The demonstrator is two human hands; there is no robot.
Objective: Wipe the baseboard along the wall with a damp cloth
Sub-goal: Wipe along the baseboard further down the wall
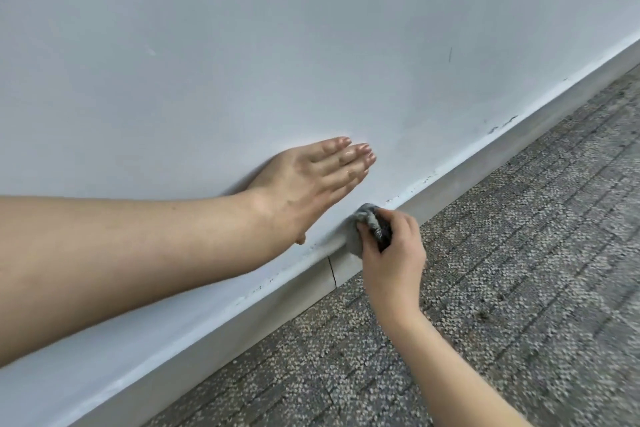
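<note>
A pale grey baseboard (485,163) runs diagonally from the lower left to the upper right, at the foot of a white wall (242,45). My right hand (391,253) grips a bunched grey cloth (369,224) and presses it against the baseboard's top edge near the middle of the view. My left hand (311,184) lies flat on the wall just above the cloth, fingers straight and together. Part of the cloth is hidden inside my right fist.
Grey patterned carpet (502,288) covers the floor on the right and below. A thin vertical joint (332,270) splits the baseboard just left of the cloth. Dark specks and chipped paint (502,125) mark the baseboard's top edge further right.
</note>
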